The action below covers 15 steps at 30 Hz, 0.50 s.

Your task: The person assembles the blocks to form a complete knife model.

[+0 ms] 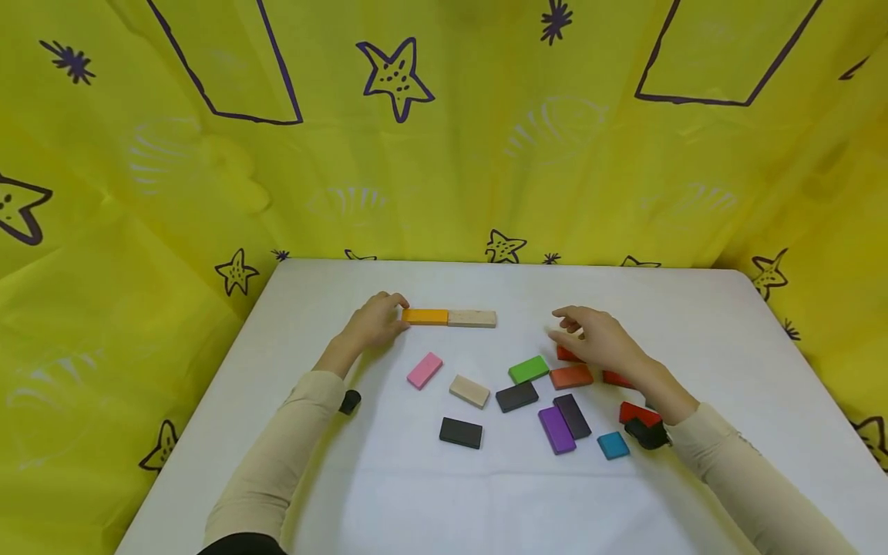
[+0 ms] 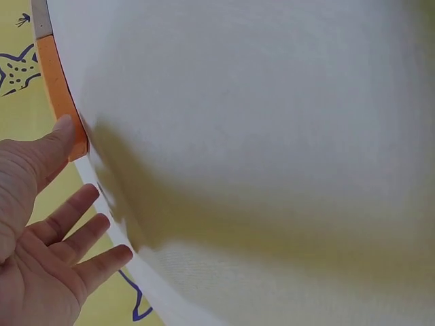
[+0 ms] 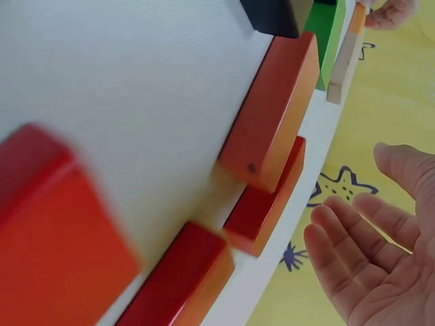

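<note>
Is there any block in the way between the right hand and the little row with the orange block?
Nothing visible is in the way. Only bare white table lies between the right hand and the wooden block set end to end with the orange block. The green block sits nearer the camera, off that path.

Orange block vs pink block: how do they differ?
The orange block meets a pale block end to end; the pink block lies alone, slanted. The left hand pinches the orange block; no hand touches the pink block. Both are oblong, on the white table.
</note>
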### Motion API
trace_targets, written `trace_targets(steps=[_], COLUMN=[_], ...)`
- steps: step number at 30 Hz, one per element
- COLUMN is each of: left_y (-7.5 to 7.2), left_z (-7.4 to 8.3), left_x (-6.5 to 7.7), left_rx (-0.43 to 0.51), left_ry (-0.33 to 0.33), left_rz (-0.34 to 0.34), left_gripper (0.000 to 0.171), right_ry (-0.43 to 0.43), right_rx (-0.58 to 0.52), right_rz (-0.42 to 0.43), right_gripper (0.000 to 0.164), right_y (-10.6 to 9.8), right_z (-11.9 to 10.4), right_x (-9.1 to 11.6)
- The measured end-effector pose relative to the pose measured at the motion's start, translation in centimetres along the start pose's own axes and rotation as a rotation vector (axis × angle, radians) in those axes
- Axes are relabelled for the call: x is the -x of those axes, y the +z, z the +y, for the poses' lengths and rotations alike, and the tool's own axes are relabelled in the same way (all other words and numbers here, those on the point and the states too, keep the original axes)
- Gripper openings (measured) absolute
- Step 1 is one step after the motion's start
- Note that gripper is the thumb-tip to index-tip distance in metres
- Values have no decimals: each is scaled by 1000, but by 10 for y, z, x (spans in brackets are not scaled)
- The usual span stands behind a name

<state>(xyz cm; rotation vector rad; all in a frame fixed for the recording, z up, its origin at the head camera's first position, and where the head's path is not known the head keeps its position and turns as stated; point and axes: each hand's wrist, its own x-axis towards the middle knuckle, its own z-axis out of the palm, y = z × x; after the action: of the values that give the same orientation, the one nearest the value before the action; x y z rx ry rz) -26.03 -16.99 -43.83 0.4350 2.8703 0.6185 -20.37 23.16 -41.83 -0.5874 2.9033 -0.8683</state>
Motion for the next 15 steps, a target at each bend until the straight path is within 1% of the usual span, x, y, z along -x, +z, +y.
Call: trace_targets(steps=[7,15], left_y=[2,1], left_z=[-1,1], left_x=[-2,-2], left_rx=[-1,-4], left_ry=[1,-3], left_rz=[3,5], left_gripper=[31,29], right_ry=[1,-33], right_rx=[-14,-6], right_rz=[21,65], right_gripper=[46,44], right_y=[-10,-14], right_z=[4,16], right_x=[25,41])
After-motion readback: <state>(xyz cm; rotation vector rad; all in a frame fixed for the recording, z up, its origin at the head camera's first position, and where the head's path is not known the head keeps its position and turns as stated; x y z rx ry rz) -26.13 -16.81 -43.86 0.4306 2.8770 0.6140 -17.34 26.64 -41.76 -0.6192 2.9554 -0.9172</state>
